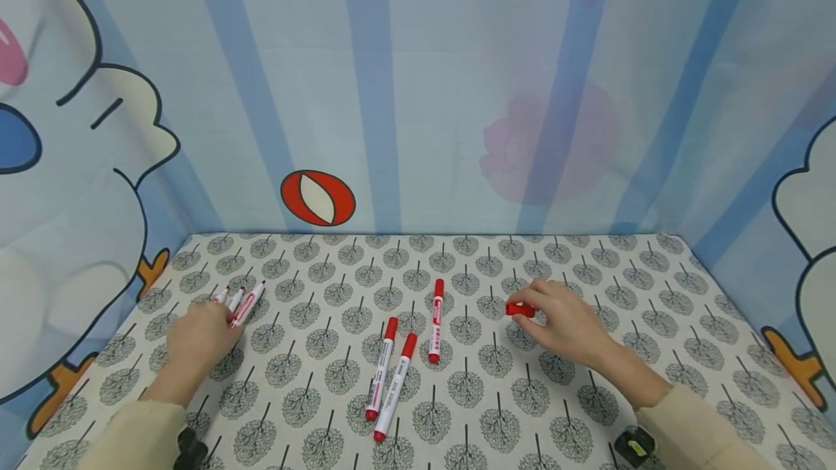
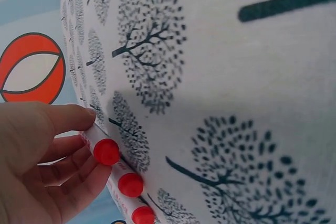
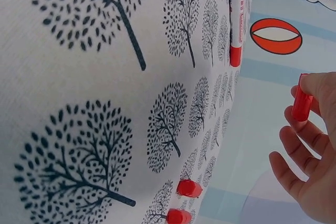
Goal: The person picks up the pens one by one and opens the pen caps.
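Note:
On the left of the patterned cloth, three white markers with bare tips lie side by side. My left hand [image 1: 202, 336] pinches the rightmost marker [image 1: 248, 304], whose red end [image 2: 106, 152] shows in the left wrist view. The other two, a middle marker [image 2: 130, 184] and an outer marker [image 2: 143, 214], lie just beside it, partly covered by the hand in the head view. Over the right side, my right hand [image 1: 562, 318] holds a red marker cap [image 1: 520, 309] between thumb and fingers, above the cloth. Its remaining fingers are loosely bent in the right wrist view.
Two capped markers lie close together at the front centre, a left one [image 1: 382, 368] and a right one [image 1: 395, 386]. Another capped marker [image 1: 436, 321] lies behind them. Two loose red caps, one [image 3: 189, 188] beside another [image 3: 178, 216], sit on the cloth [image 1: 496, 426]. A printed curtain [image 1: 444, 93] stands behind.

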A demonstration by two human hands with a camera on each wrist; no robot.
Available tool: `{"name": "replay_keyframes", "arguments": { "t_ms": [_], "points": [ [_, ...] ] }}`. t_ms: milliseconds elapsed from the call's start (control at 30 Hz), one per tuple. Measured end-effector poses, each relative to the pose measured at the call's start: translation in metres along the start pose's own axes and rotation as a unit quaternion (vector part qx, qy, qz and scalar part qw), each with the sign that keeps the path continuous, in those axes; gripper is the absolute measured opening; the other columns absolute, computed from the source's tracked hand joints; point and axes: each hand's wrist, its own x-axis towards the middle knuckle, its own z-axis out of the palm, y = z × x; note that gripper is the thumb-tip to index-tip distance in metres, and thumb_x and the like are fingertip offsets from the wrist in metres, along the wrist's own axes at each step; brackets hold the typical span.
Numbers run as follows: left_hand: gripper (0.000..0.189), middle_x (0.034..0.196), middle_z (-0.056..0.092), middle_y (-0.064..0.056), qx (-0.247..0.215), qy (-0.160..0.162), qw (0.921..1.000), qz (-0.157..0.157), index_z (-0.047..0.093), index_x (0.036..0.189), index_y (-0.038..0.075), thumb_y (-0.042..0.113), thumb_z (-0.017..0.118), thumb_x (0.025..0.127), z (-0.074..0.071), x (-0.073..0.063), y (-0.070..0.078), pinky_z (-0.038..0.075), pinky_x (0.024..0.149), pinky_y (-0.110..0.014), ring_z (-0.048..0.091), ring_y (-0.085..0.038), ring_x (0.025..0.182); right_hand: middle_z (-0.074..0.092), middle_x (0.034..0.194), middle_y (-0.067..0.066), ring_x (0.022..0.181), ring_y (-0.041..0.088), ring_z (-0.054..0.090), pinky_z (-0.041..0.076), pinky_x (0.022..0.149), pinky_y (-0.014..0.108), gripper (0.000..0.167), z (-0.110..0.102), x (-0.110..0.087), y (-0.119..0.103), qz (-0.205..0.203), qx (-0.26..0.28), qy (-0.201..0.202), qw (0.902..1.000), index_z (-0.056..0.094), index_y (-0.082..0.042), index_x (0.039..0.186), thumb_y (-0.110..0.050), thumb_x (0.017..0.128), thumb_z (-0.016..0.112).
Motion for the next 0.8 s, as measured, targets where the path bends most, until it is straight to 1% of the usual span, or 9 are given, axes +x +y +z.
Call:
{"name": "replay_keyframes", "arguments": {
  "t_ms": [100,200,333,467,633,800],
  "points": [
    [0.023,0.055,0.05,-0.003,-0.009,-0.004,0.9999,-0.009,0.055,0.061,0.009,0.018,0.062,0.08,0.004,-0.0011,-0.0004,0.035,0.04,-0.026,0.044,-0.015,0.045,0.057,0.081,-0.009,0.072,0.003,0.05,0.044,0.061,0.02,0.022,0.0002,-0.0004,0.0,0.007,0.0,-0.006,1.0,0.068,-0.017,0.095,-0.016,0.074,0.074],
    [0.026,0.053,0.048,-0.003,-0.02,-0.003,0.9997,-0.017,0.05,0.058,0.01,0.016,0.061,0.08,0.0063,-0.0022,-0.0003,0.034,0.039,-0.026,0.042,-0.015,0.045,0.057,0.082,-0.01,0.072,0.003,0.05,0.044,0.061,0.02,0.022,0.0003,-0.0008,0.0003,0.014,0.0,-0.013,0.9998,0.067,-0.017,0.095,-0.017,0.074,0.073],
    [0.028,0.053,0.046,-0.003,-0.018,-0.004,0.9995,-0.025,0.048,0.057,0.01,0.016,0.062,0.08,0.0071,-0.0036,0.0009,0.034,0.039,-0.026,0.042,-0.015,0.045,0.057,0.083,-0.01,0.072,0.003,0.05,0.044,0.062,0.019,0.021,0.0002,-0.0012,0.0,0.016,-0.001,-0.017,0.9997,0.067,-0.018,0.095,-0.018,0.075,0.072],
    [0.029,0.054,0.046,-0.003,-0.007,-0.008,0.9995,-0.031,0.047,0.057,0.01,0.017,0.063,0.08,0.0065,-0.0039,0.0021,0.033,0.039,-0.026,0.041,-0.015,0.046,0.057,0.082,-0.01,0.072,0.003,0.05,0.044,0.06,0.019,0.02,0.0005,-0.0025,-0.0008,0.01,-0.001,-0.012,0.9999,0.067,-0.018,0.094,-0.017,0.075,0.073],
    [0.026,0.056,0.047,-0.005,0.005,-0.007,0.9996,-0.025,0.049,0.06,0.009,0.017,0.063,0.08,0.0063,-0.0034,0.0018,0.034,0.04,-0.027,0.043,-0.017,0.047,0.057,0.082,-0.009,0.072,0.004,0.051,0.043,0.06,0.019,0.02,0.0003,-0.0036,-0.0015,0.012,-0.001,-0.007,0.9999,0.067,-0.018,0.094,-0.016,0.075,0.073],
    [0.024,0.057,0.048,-0.005,0.004,-0.004,0.9998,-0.021,0.05,0.062,0.008,0.016,0.063,0.08,0.0064,-0.0036,0.0025,0.034,0.04,-0.028,0.044,-0.018,0.048,0.057,0.082,-0.01,0.072,0.003,0.051,0.043,0.06,0.019,0.019,0.0002,-0.0037,-0.0019,0.013,-0.002,-0.008,0.9999,0.068,-0.019,0.094,-0.018,0.076,0.072]
  ]
}}
